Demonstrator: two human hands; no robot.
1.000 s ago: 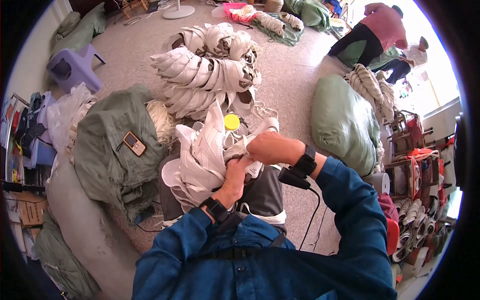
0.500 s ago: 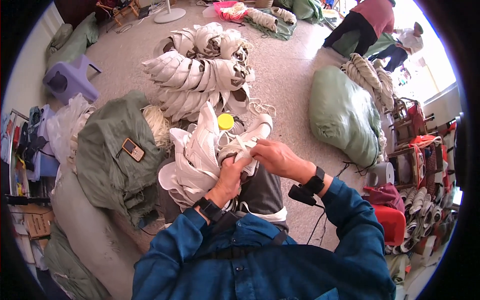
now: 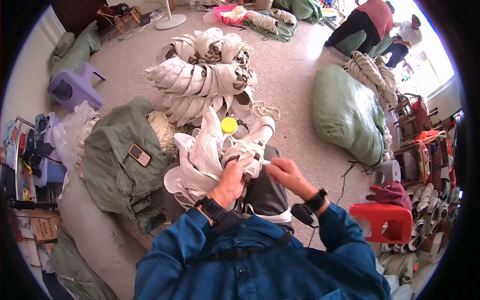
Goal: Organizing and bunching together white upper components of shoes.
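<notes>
Head view: the white shoe upper [image 3: 261, 136] is held over the person's right thigh [image 3: 267, 192], toe pointing away from the body, with pale laces across its front. Close against its near end is the left hand [image 3: 232, 181], closed partway, thumb on the near opening and the other fingers tucked out of my sight. Just to the right of the shoe upper is the right hand [image 3: 286, 176], fingers curled and nearly closed, seeming to pinch a strand of white lace [image 3: 264, 161] that runs out from the shoe's side. To the left of that shoe upper, touching or nearly so, a bunch of other white uppers [image 3: 200, 159] sits on the lap; just beyond it is a yellow lid [image 3: 229, 125], and farther off, nested rows of white uppers [image 3: 200, 82] lie on the floor [image 3: 295, 100]. I'd judge the step in hand to be lacing, with the strand being drawn through near the opening; which eyelet it comes from, I can't tell. To my eye, the next move calls for a firm left grip and an even pull outward, so the lace comes snug without twisting.
</notes>
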